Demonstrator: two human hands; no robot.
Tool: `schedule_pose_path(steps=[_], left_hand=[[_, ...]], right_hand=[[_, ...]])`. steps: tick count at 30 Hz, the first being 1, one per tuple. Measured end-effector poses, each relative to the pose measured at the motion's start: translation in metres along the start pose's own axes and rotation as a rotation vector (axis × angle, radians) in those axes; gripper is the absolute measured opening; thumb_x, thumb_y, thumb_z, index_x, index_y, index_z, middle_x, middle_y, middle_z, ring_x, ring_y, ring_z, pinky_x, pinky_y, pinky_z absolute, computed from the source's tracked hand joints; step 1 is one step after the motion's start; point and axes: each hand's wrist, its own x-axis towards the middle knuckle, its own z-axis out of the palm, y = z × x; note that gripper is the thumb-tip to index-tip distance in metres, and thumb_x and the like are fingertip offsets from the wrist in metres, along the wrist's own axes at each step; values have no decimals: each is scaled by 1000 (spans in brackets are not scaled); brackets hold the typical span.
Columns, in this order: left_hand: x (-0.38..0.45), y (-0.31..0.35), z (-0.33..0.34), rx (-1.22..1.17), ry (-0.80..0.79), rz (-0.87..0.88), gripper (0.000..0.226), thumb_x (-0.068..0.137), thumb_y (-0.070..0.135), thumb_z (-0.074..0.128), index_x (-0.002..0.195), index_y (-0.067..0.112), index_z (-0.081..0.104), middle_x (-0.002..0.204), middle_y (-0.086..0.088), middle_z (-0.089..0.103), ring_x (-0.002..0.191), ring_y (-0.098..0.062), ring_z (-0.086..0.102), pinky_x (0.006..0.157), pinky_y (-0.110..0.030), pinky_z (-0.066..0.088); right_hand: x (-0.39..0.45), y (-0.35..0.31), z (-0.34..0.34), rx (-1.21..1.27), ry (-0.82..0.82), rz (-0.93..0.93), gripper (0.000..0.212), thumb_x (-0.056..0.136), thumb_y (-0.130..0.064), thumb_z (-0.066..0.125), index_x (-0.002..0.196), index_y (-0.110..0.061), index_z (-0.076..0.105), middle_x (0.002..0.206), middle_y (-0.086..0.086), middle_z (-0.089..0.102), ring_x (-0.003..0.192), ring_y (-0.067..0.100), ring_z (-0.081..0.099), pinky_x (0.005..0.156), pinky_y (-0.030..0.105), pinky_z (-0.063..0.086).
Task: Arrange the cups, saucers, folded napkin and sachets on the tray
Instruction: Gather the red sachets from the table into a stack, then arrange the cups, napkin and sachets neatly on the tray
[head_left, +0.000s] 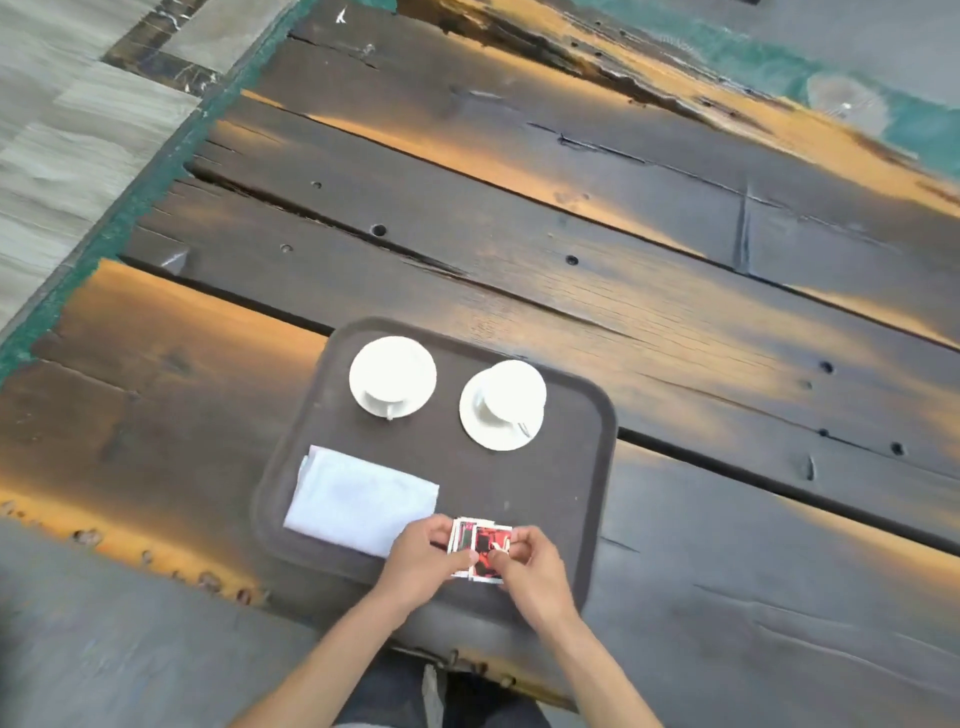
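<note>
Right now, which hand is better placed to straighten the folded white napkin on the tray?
The left hand. It lies right beside the folded white napkin at its near corner, while the right hand sits beyond the red-and-white sachets, which both hands hold.

red sachets (485, 551) stacked, tray's (571, 519) near edge

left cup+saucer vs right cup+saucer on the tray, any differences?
The left cup sits roughly centred on the left saucer; the right cup sits off-centre, toward the far side of the right saucer. The left handle points straight toward the person; the right one angles to the right. Both sets are white and on the tray.
</note>
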Motion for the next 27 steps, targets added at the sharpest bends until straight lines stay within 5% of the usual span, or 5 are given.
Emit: schedule_pose_path(steps=[6, 11, 16, 23, 27], left_hand=[[7, -11, 47, 286, 106, 94, 21, 73, 18, 85, 73, 23, 64, 74, 4, 74, 70, -12, 68, 76, -39, 57], [6, -8, 65, 807, 274, 167, 37, 79, 53, 75, 100, 26, 61, 100, 6, 62, 97, -17, 61, 73, -33, 50], [-7, -3, 71, 887, 279, 149, 52, 84, 59, 68, 121, 24, 57, 118, 3, 55, 110, -17, 57, 80, -31, 52], [3, 33, 33, 508, 309, 191, 59, 92, 49, 62, 141, 17, 54, 139, -8, 55, 121, -21, 58, 101, -35, 48], [26, 71, 6, 82, 249, 158, 54, 95, 47, 61, 143, 23, 51, 142, -5, 55, 117, -17, 59, 106, -44, 49]], right_hand=[[13, 37, -18, -125, 120, -1, 14, 92, -8, 65, 105, -15, 62, 88, -5, 76, 78, 6, 69, 63, 7, 45], [11, 35, -28, -267, 150, -82, 17, 90, -19, 66, 106, -16, 62, 98, -1, 77, 97, 23, 71, 89, 40, 56], [4, 32, -43, -432, 112, -133, 38, 93, -34, 65, 127, -18, 60, 116, 0, 71, 108, 21, 68, 92, 35, 55], [19, 6, -81, -191, 137, -221, 38, 100, -41, 59, 129, -19, 64, 97, -18, 68, 90, -3, 63, 85, 24, 48], [40, -26, -90, 67, 91, -191, 41, 99, -49, 58, 131, -23, 62, 118, -7, 69, 110, 10, 64, 98, 40, 56]])
